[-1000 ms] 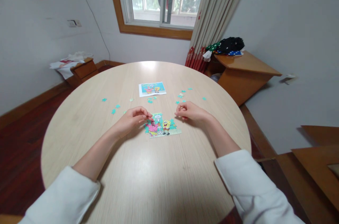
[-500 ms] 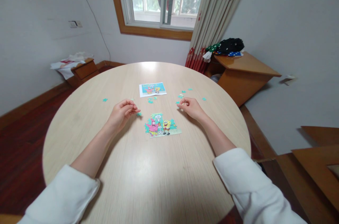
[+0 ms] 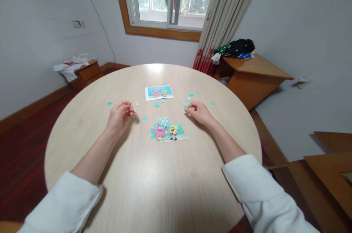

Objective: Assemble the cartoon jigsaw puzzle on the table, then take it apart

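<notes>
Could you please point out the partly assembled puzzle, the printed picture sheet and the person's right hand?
Partly assembled puzzle (image 3: 169, 131): head view, middle of its joined surface.
Printed picture sheet (image 3: 159, 93): head view, middle of its printed face.
Right hand (image 3: 200, 113): head view, back of the hand.

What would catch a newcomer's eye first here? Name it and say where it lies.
Likely the partly assembled cartoon puzzle, bright against the pale round table, a little nearer the wearer than both hands. Beyond it lies a printed picture with similar characters. The left hand and right hand flank the scene, near scattered loose pieces.
</notes>
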### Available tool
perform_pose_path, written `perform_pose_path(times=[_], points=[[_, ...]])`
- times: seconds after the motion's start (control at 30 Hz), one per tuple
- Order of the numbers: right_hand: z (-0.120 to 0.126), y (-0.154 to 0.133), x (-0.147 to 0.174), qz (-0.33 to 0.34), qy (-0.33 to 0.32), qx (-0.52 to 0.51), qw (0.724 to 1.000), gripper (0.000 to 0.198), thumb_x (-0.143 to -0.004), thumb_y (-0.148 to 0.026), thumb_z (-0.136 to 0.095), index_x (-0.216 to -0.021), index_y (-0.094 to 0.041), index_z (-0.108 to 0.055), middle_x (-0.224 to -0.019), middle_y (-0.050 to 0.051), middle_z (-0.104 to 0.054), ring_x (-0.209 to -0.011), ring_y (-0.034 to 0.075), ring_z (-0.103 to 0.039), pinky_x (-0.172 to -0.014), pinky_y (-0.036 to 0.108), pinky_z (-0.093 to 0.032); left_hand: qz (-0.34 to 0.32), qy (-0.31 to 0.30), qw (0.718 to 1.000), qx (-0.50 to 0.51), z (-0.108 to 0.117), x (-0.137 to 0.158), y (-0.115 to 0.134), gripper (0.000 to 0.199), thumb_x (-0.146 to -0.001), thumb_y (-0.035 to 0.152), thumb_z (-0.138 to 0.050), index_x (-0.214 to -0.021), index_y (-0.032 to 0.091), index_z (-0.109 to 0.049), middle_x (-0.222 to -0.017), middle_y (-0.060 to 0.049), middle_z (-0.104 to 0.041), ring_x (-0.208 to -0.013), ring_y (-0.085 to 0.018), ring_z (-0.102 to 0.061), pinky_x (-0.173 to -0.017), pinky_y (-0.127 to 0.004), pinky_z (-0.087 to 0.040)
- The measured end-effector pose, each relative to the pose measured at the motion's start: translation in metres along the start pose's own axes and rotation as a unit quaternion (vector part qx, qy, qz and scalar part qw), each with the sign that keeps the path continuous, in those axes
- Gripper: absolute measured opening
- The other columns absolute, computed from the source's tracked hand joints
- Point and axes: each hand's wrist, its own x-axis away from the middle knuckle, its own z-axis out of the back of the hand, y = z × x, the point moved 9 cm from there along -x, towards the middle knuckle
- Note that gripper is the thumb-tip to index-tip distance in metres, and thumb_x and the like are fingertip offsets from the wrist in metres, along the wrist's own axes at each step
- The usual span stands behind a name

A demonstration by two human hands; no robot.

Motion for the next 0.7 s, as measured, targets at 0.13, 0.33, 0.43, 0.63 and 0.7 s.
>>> perform_pose_path(times=[0.13,0.33,0.43,0.63,0.7], points=[[-0.002,-0.001,0.001,0.000,-0.009,0.012,1.000,0.022,-0.068,-0.039,-0.058,-0.064,-0.018,-0.053,-0.048,-0.007,-0.038,-0.050,0.009,-0.032,-0.052,0.024,-0.024,0.000,0.007,1.000,0.005,0.000,0.001,0.002,0.009,-0.061,0.011,-0.056,-0.067,0.016,-0.055,-0.048,0.004,-0.050,-0.041,-0.008,-0.042,-0.047,-0.021,-0.040],[-0.005,-0.003,0.003,-0.001,-0.021,0.022,1.000,0.020,-0.068,-0.037,-0.058,-0.064,-0.018,-0.052,-0.049,-0.008,-0.037,-0.049,0.009,-0.032,-0.052,0.024,-0.023,0.001,-0.011,1.000,0.005,0.001,-0.001,0.000,0.003,-0.067,0.017,-0.058,-0.066,0.016,-0.056,-0.049,0.003,-0.049,-0.042,-0.008,-0.041,-0.047,-0.022,-0.039],[-0.006,-0.005,0.003,0.001,-0.025,0.032,0.999,0.020,-0.068,-0.036,-0.058,-0.064,-0.018,-0.053,-0.049,-0.008,-0.037,-0.049,0.009,-0.032,-0.053,0.025,-0.024,-0.010,-0.005,1.000,-0.020,0.004,-0.003,0.001,0.006,-0.069,0.020,-0.057,-0.064,0.017,-0.056,-0.050,0.003,-0.048,-0.042,-0.008,-0.040,-0.047,-0.023,-0.038],[-0.006,-0.009,0.004,0.010,-0.023,0.054,0.998,0.019,-0.068,-0.036,-0.058,-0.064,-0.018,-0.054,-0.051,-0.007,-0.038,-0.050,0.010,-0.033,-0.053,0.025,-0.024,-0.102,0.048,0.956,-0.272,0.009,-0.003,0.019,0.014,-0.070,0.025,-0.055,-0.058,0.019,-0.054,-0.050,0.002,-0.048,-0.049,-0.012,-0.043,-0.051,-0.025,-0.035],[-0.007,-0.011,0.005,0.011,-0.028,0.057,0.998,0.019,-0.068,-0.035,-0.059,-0.064,-0.018,-0.055,-0.051,-0.007,-0.039,-0.051,0.010,-0.034,-0.053,0.024,-0.024,-0.135,0.037,0.922,-0.362,0.006,-0.003,0.023,0.015,-0.069,0.028,-0.056,-0.057,0.019,-0.055,-0.053,0.001,-0.051,-0.054,-0.014,-0.046,-0.055,-0.026,-0.035]])
